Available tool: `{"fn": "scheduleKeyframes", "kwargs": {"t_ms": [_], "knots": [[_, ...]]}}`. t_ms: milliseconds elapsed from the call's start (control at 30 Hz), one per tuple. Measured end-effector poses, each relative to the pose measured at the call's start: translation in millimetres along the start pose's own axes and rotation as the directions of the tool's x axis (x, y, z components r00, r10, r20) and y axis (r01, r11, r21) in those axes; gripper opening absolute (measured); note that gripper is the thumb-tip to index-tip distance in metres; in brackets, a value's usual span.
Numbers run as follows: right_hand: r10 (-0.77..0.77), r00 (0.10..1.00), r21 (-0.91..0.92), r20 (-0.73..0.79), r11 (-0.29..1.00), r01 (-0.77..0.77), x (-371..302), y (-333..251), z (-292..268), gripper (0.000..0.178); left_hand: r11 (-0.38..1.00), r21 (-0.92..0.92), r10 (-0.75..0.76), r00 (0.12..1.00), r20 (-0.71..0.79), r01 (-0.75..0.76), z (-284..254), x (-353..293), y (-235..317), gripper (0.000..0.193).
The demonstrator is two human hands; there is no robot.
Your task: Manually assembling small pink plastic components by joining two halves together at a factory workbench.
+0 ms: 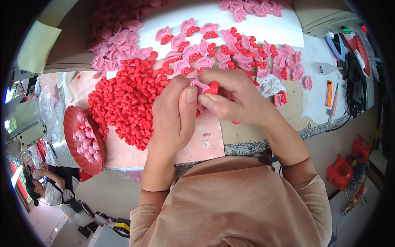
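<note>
Between the closed fingertips of both hands, above the table's near edge, sits a pink moulded piece with a glossy red piece against its right side. The left hand has its thumb and curled fingers at the pink piece's left; the right hand pinches the red piece between thumb and forefinger. Below them, a pink sheet carries dark handwritten notes, one ringed. An orange packet at right shows small dark print.

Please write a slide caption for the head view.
Left hand and right hand holding a pink piece and a red piece.
</note>
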State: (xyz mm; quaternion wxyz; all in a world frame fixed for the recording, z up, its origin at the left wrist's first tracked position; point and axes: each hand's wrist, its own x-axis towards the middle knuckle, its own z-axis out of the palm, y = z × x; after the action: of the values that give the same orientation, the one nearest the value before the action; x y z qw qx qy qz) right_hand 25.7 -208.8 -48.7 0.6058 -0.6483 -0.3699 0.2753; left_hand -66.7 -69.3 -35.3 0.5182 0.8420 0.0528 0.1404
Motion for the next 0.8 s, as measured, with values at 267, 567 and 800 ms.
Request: {"fn": "scheduleKeyframes", "kwargs": {"t_ms": [267, 567, 800], "knots": [[-0.104, 0.994, -0.180, 0.012, 0.978, 0.105, -3.1, -3.8, -0.8, 0.019, 0.995, 0.094, 0.023, 0.997, 0.080, -0.030, -6.3, 4.3, -5.0, 0.027], [0.006, 0.999, -0.069, 0.048, 0.998, -0.003, -5.2, -11.0, 3.2, 0.040, 0.993, 0.019, 0.112, 0.992, 0.054, -0.113, -8.4, 2.8, -8.4, 0.018], [-0.044, 0.999, -0.043, -0.017, 0.998, 0.044, -6.0, -10.6, 8.5, 0.026, 0.992, -0.096, 0.090, 0.994, 0.066, -0.083, -9.6, 0.3, -7.7, 0.015]]}}
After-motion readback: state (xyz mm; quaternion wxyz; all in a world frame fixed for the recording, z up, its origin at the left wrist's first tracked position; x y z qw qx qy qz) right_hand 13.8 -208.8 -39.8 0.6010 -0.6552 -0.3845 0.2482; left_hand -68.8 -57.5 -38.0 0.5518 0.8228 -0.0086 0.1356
